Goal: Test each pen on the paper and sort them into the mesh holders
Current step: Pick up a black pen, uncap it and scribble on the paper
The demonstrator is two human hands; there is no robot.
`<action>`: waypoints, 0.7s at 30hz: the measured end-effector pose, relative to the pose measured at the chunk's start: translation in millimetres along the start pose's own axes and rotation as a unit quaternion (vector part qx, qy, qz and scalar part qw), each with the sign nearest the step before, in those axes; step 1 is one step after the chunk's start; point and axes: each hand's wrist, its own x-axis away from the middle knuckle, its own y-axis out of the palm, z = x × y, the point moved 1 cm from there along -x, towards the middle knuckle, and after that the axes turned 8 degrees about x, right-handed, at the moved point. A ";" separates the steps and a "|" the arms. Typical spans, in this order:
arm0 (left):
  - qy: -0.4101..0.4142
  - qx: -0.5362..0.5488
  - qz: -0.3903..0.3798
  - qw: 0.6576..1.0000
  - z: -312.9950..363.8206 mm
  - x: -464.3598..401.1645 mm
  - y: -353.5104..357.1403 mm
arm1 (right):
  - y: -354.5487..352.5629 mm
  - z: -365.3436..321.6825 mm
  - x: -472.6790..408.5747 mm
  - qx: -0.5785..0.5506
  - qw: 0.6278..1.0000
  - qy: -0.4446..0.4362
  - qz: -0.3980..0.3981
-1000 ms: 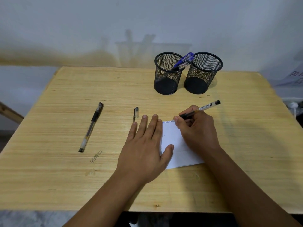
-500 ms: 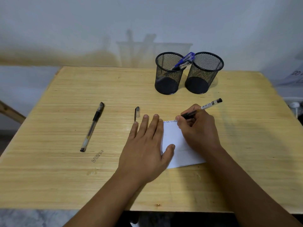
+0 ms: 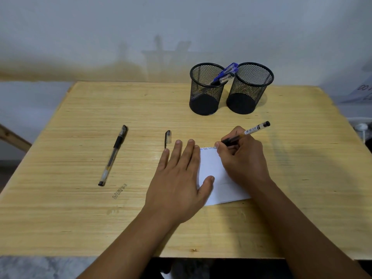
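Wooden table in front of us. Our left hand lies flat, fingers spread, pinning the white paper. Right hand grips a black pen, tip at the paper's top edge w/ scribbles beside it. Loose pen cap sits just left of our fingers; 2nd pen lies farther left. Two mesh holders at back: left one has blue pens, right one looks empty.
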 end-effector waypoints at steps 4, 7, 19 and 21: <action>0.001 0.007 0.005 1.000 -0.6 0.1 0.4 | -0.9 1.2 -1.3 -0.022 1.000 0.004 0.000; -0.002 0.008 0.003 1.000 -0.4 0.1 0.4 | -3.3 3.3 -2.5 -0.074 0.997 0.022 0.027; -0.018 0.058 0.003 0.998 -0.5 -1.4 -2.5 | -20.0 13.9 -9.2 -0.310 0.940 0.137 0.047; -0.015 0.089 0.011 0.996 -0.4 -2.1 -5.3 | -23.0 12.4 -2.8 -0.295 0.945 0.137 0.046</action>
